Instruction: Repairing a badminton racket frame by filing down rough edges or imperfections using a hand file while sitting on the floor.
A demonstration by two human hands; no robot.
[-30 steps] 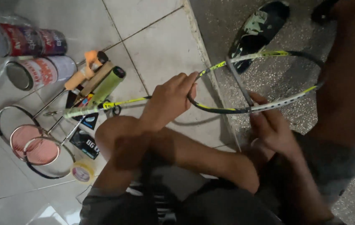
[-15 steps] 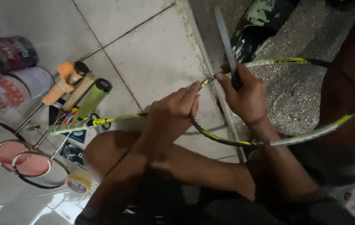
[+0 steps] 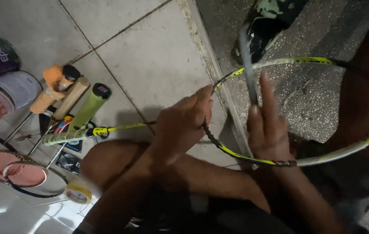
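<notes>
Two paint tins (image 3: 0,82) sat far left on the tiled floor (image 3: 149,56). Right of the tins: spare racket handles (image 3: 69,102). Below the tins: stacked racket heads (image 3: 17,173), tape roll (image 3: 78,192). Shoe (image 3: 264,21) far right of them.

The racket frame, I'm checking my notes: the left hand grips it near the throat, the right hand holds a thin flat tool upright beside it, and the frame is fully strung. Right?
Not quite. In the head view the racket frame has no strings: floor shows through it. The left hand does grip near the throat, and the right hand holds the thin flat tool upright.
</notes>
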